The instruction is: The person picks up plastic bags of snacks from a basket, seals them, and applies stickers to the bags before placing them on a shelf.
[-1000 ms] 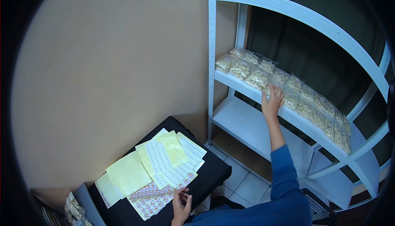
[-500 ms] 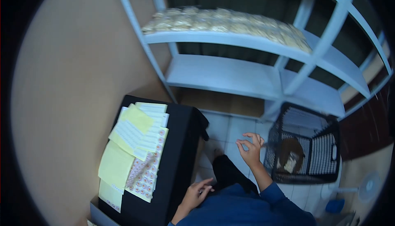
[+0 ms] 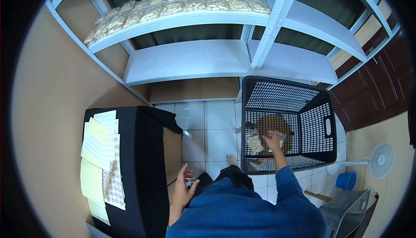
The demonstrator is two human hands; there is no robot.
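R hand (image 3: 273,140) is down inside the black basket (image 3: 281,94), at the bags (image 3: 255,145) of pale pieces. Step in hand, prob.: getting hold of a bag there. R fingers bunched narrow, tips down by clear plastic; can't tell if they're gripping it or just touching. Any lift from here calls for a firm pinch on the plastic & a path up clear of the rim.

L hand (image 3: 184,189) has fingers spread, w/ nothing in them, beside the table (image 3: 149,164).

Containers: black basket walls surround R fingertips; bags lie L of & under them, few visible, exact no. unclear. Brown round patch (image 3: 274,124) behind R fingers, in or under basket, can't tell. More bags, the shelf bags (image 3: 195,5), sit in rows beyond R fingers, up on the shelf (image 3: 182,20). Sticker sheets (image 3: 115,190) lie L of L fingers, on the table.
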